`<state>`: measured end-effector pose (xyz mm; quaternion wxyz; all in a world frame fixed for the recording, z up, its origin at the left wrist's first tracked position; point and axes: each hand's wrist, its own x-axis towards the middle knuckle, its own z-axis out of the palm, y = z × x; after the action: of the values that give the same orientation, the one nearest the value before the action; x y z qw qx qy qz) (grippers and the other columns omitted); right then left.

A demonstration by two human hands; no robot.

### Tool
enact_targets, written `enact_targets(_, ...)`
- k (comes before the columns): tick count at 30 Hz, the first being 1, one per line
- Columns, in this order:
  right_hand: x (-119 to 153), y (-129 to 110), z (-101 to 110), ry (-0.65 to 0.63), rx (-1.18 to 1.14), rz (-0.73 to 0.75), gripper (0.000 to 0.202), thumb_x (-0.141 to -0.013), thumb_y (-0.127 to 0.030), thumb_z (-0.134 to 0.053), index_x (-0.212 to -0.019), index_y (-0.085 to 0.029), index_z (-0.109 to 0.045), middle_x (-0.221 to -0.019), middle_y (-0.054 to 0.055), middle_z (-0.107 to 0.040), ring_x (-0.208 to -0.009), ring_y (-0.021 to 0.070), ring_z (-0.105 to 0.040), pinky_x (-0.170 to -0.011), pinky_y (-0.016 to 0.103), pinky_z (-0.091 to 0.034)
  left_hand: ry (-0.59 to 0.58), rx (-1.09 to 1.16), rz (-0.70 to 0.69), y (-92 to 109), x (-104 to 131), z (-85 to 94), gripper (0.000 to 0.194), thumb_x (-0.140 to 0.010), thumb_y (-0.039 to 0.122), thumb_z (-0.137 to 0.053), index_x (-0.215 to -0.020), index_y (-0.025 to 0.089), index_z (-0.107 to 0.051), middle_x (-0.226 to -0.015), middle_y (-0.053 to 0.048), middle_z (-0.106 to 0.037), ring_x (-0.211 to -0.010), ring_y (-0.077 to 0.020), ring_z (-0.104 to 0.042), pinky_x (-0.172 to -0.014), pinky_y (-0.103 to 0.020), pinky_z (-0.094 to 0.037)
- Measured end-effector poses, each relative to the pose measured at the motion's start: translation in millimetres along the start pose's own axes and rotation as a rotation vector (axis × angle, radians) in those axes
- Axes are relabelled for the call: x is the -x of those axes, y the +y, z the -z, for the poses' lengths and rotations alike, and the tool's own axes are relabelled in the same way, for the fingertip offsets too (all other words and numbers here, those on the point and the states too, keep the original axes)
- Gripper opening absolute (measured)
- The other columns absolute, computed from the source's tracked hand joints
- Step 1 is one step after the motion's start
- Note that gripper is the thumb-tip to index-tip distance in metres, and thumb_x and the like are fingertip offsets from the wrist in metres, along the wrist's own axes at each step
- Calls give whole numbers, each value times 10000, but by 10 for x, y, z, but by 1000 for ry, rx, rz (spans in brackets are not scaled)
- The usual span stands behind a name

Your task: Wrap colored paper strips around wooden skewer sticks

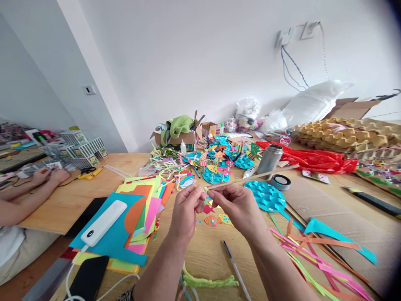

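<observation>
We held the stick (pixel 286 168) above the worktop (pixel 163 255), in front of us and near the middle. Our left hand (pixel 186 207) pinched its near end between thumb and fingers; our right hand (pixel 236 202) pinched close beside it, the fingertips of the two almost meeting. A pale yellow bit (pixel 205 189) showed between them, though we could not tell how it joined the stick. The long axis ran nearly level, rising slightly to the right and away from us, so that the free end pointed right, past the base of the flask (pixel 270 161) and above the tape roll (pixel 280 182).

Beneath our hands lay paper fish (pixel 213 220); just right was a blue disc (pixel 261 196) with raised bumps. The pen (pixel 235 267) lay nearer us, its tip pointing away and slightly left. To our left, a white power bank (pixel 105 221) rested slantwise on coloured paper (pixel 84 209), the marks on its small dark display too small to read. A card (pixel 315 176) near the red bag (pixel 332 161) bore red print that we could not make out.
</observation>
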<state>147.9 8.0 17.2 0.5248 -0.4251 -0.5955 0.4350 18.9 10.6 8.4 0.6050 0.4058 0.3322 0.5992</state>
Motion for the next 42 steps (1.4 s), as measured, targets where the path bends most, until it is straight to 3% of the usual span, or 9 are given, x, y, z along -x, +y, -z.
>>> enact_targets(5, 10, -17, 15, -7, -47, -49, 170, -715, -300, -720, -671, -139, -683, -530, -1, -619, -440, 70, -467, -414, 178, -326, -11, -62, -23, -18, -12, 19, 333, -801, 357, -593, -558, 157, -485, -468, 76, -309, -419, -54, -291, -442, -217, -225)
enact_targets(9, -3, -51, 31, 15, -63, -86, 188, -720, -317, -710, -703, -131, -689, -519, -4, -608, -420, 62, -436, -404, 180, -307, -36, -375, -144, -6, -9, 56, 346, -877, 382, -514, -620, 153, -551, -483, 53, -389, -468, -76, -380, -482, -214, -316)
enact_targets(15, -30, -41, 46, 64, -65, -108, 265, -712, -385, -712, -733, -121, -694, -506, -7, -572, -426, 63, -396, -403, 191, -287, -68, -766, -599, 21, -16, 105, 136, -820, 235, -641, -942, 178, -622, -818, -13, -634, -756, -122, -586, -713, -240, -465)
enact_targets(19, -31, -30, 50, 3, -102, -129, 269, -683, -391, -744, -714, -130, -687, -507, -11, -575, -418, 60, -398, -398, 189, -290, -53, -965, -883, 15, -48, 154, 74, -849, 129, -585, -888, 169, -633, -812, -36, -660, -788, -135, -596, -735, -256, -469)
enact_targets(22, -29, -34, 57, -29, -110, -103, 279, -678, -406, -746, -718, -137, -683, -533, -5, -593, -425, 66, -425, -399, 189, -317, -34, -1035, -986, 4, -64, 173, 87, -844, 106, -584, -893, 165, -623, -800, -42, -670, -770, -144, -596, -719, -265, -475)
enact_targets(30, 4, -89, 95, -51, -8, 0, 263, -768, -405, -662, -737, -144, -669, -581, 10, -611, -465, 80, -467, -425, 199, -360, -52, -1076, -958, 29, -45, 163, 66, -868, 127, -541, -874, 174, -586, -780, -43, -647, -754, -158, -577, -691, -277, -465)
enact_targets(42, 42, -136, 131, -80, 95, 61, 275, -798, -403, -632, -717, -142, -669, -593, 34, -646, -476, 94, -484, -420, 205, -358, -211, -1033, -635, 172, 48, 131, 169, -937, 213, -421, -818, 176, -535, -728, -9, -509, -719, -140, -489, -667, -257, -384)
